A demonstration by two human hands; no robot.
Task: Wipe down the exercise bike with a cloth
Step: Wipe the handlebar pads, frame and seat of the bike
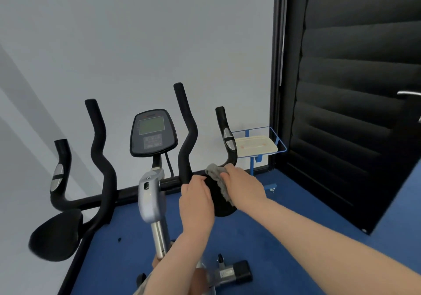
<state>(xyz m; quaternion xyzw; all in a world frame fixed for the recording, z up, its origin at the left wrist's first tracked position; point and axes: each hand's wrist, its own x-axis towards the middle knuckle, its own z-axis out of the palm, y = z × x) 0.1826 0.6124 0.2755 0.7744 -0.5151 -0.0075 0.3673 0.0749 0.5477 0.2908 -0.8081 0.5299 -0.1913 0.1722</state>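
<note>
Head view: bike (151,205) stands centre on blue floor (273,237), against the white wall (136,32). Console (153,133) up top, tall grips either side, black pads low on both sides. Right hand (245,186) has its fingers curled round the grey cloth (217,178) and presses it on the top edge of the right pad (219,200). Left hand (197,201) wraps over the pad's near-left side, fingers curled on it, steadying. Hands sit close together, the pad between them. Left pad (55,235) sits well apart, untouched. Blue rack (279,141) with a pale tray near the wall corner; dark shutter (353,89) at right.

Step in hand, as I judge it: wiping the right pad. To do it well, keep the left hand braced so the pad doesn't swing, drag the cloth flat along the whole face and round the rim, then shift the left hand to reach what it covers. Grips, console and left pad likely left to do; can't tell how clean any are.
</note>
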